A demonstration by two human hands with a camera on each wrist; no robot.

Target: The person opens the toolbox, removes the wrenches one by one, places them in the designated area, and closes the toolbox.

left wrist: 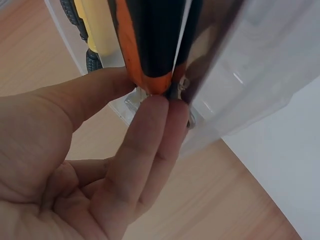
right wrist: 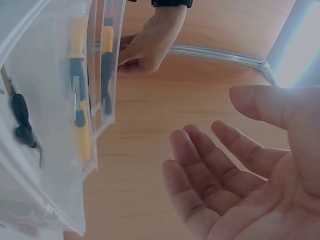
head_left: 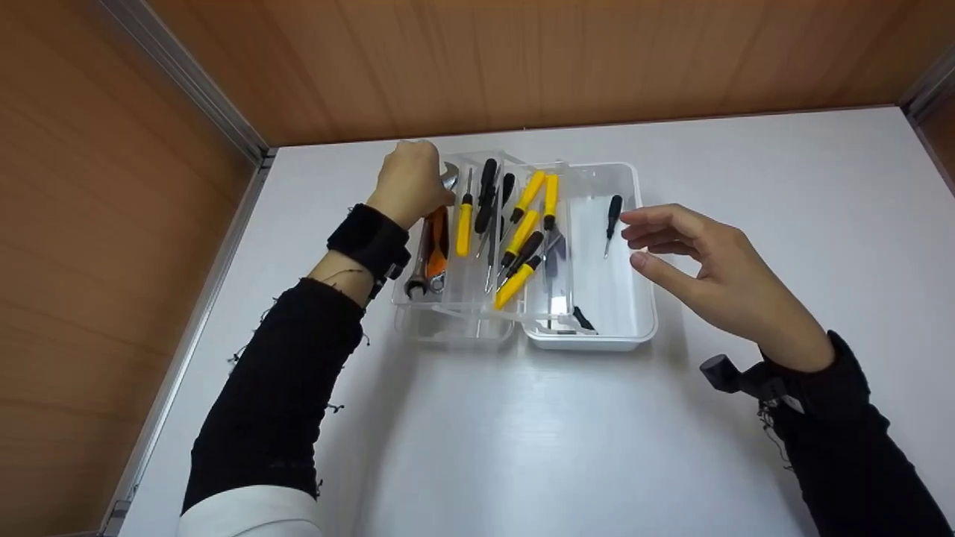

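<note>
A clear plastic tool box sits on the white table, with a white tray joined to its right side. The box holds several yellow and black screwdrivers, orange-handled pliers and a wrench. My left hand pinches the box's far left corner; in the left wrist view the thumb and fingers press against the clear wall below the orange handle. A small black screwdriver lies in the white tray. My right hand hovers just right of the tray, fingers relaxed, holding nothing.
Wooden walls with metal rails enclose the table at the left and back. Bare white tabletop stretches in front of the box and to its right.
</note>
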